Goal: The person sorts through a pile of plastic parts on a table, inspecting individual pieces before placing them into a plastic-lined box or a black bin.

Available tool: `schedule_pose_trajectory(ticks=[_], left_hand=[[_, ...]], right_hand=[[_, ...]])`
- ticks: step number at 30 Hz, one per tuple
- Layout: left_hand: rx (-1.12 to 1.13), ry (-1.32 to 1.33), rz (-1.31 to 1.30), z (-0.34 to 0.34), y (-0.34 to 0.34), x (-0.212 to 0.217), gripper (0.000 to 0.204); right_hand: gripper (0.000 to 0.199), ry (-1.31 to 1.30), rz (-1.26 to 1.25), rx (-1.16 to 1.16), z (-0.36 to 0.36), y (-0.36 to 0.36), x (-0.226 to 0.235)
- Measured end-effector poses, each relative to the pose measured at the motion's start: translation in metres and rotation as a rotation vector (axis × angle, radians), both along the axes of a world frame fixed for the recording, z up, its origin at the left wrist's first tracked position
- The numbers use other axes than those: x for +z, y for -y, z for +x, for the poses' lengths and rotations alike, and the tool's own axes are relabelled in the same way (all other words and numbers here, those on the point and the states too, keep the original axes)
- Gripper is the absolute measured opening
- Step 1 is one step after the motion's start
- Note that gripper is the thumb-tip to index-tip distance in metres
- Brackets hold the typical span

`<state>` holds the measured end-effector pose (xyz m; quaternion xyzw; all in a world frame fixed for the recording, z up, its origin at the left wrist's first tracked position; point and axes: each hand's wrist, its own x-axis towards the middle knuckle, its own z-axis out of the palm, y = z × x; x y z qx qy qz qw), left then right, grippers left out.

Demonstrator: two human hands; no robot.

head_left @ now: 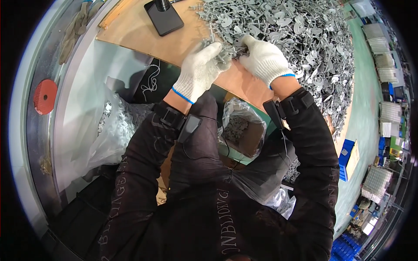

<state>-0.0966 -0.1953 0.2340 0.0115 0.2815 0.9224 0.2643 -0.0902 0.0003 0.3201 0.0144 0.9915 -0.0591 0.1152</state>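
Observation:
My left hand (pixel 198 71), in a white knitted glove with a blue cuff edge, is closed around a small cluster of grey metal castings (pixel 224 54) at the table's near edge. Beside it, my right hand (pixel 264 60), gloved the same way, has its fingers curled at the edge of a large pile of grey metal castings (pixel 305 35). What lies between the right fingers is hidden by the hand and the pile. The pile's pieces are flat curved tabs and thin branching bits. Both hands are just above the wooden tabletop (pixel 183 48).
A black phone-like device (pixel 164 17) lies on the table's far left. Below the edge, a plastic-lined box (pixel 252 141) holds grey pieces, between my legs. A clear plastic bag (pixel 115 130) stands at left. At right are a blue bin (pixel 346 156) and stacked crates (pixel 378 182).

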Motion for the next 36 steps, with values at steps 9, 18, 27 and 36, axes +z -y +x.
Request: schedule_pose_trajectory(ticks=[9,18,27,36], left_hand=[[-0.026,-0.042,0.039,0.001,0.000,0.004,0.017],[-0.030,-0.099,0.021,-0.007,-0.009,-0.006,0.013],[-0.012,-0.089,0.135,-0.020,-0.028,0.016,0.014],[-0.051,-0.309,-0.153,-0.003,-0.098,0.069,0.019]], right_hand=[[0.037,-0.121,-0.725,-0.253,0.013,-0.055,0.005],[0.023,0.015,-1.594,-0.646,0.026,-0.077,-0.003],[0.016,0.377,-1.983,-0.595,0.049,-0.096,-0.002],[0.017,0.290,-1.874,-0.722,0.087,-0.094,0.005]])
